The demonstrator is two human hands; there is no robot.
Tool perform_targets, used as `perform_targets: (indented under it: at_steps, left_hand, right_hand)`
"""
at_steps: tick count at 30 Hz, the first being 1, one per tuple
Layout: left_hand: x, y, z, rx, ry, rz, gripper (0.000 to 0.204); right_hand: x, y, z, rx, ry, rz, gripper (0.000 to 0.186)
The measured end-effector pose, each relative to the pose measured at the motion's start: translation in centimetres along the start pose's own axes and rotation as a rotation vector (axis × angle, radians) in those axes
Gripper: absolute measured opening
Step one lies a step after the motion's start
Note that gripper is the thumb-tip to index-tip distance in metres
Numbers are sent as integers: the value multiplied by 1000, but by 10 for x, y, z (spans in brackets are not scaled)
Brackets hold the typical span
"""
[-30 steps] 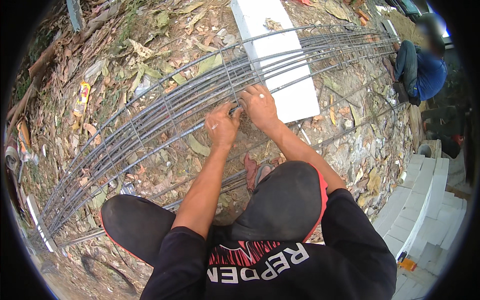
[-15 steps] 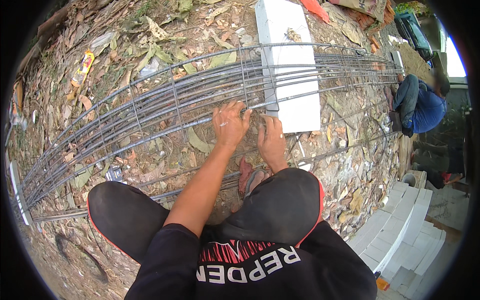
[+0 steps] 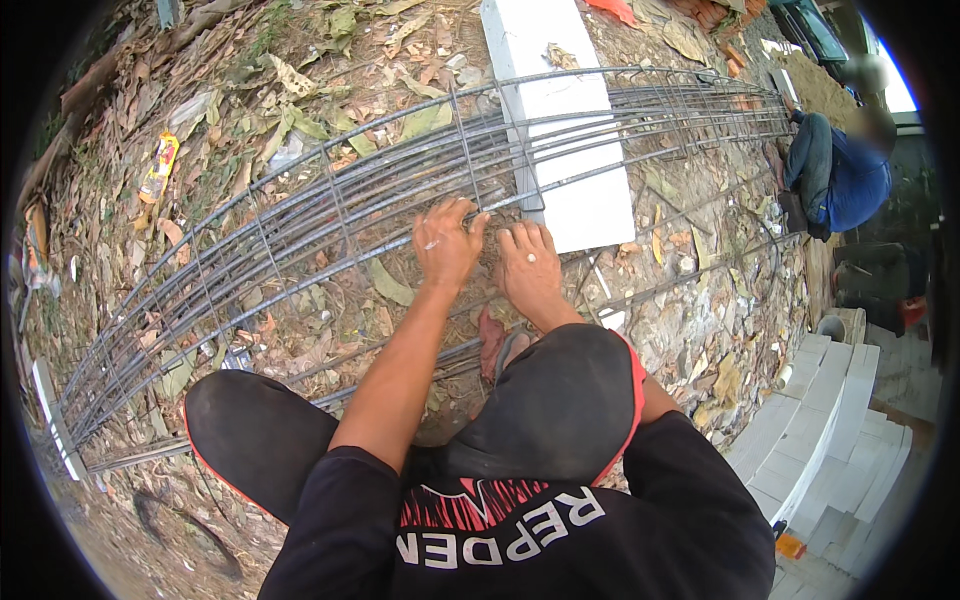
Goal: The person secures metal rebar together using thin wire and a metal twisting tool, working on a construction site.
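A long cage of steel bars with square wire stirrups stretches across in front of me, resting over a long white block. My left hand is closed around the nearest bar, just left of the block, with its thumb beside a stirrup. Close to its right, my right hand is at the block's near left corner, below the bar. Its fingers are bent and closed, and their tips are hidden, so I cannot make out what they hold.
Loose bars lie on the leaf-strewn ground near my feet. Another white block supports the cage's left end. A person in blue crouches by the far right end. Stacked pale blocks stand at the right.
The whole view has shifted slightly. My right hand has turned, with its back more toward me, and its fingers sit a little lower from the stirrup. My left hand stays at the near bar.
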State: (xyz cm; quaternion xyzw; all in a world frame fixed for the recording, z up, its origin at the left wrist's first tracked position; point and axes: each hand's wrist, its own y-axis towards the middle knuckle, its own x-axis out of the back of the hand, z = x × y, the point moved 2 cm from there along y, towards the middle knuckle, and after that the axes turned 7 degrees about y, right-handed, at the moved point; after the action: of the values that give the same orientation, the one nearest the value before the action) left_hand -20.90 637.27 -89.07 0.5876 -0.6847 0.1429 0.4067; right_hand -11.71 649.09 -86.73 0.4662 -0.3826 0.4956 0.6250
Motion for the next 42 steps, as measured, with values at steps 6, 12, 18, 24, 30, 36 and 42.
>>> perform_targets:
  at_steps: [6, 12, 18, 24, 30, 36, 42]
  left_hand:
    - [3, 3, 3, -41, -35, -2, 24]
    - [11, 6, -3, -65, -36, 43, 28]
    - [14, 27, 18, 162, -145, 339, 39]
    - [-7, 39, 29, 341, -343, 644, 36]
    - [-4, 38, 23, 178, -111, 578, 34]
    - [-4, 44, 30, 308, -253, 695, 25]
    - [-10, 44, 24, 343, -308, 755, 24]
  right_hand:
    - [-14, -16, 2, -77, 52, 222, 22]
    - [-36, -70, 2, -935, 1958, 320, 28]
    - [-17, -38, 10, -1014, 1747, 244, 36]
    - [-36, -6, -6, -605, 952, 195, 35]
    - [-11, 2, 22, -370, 466, 192, 21]
    - [-17, 28, -16, -454, 291, -62, 22]
    - [-48, 4, -32, -862, 1673, 687, 35]
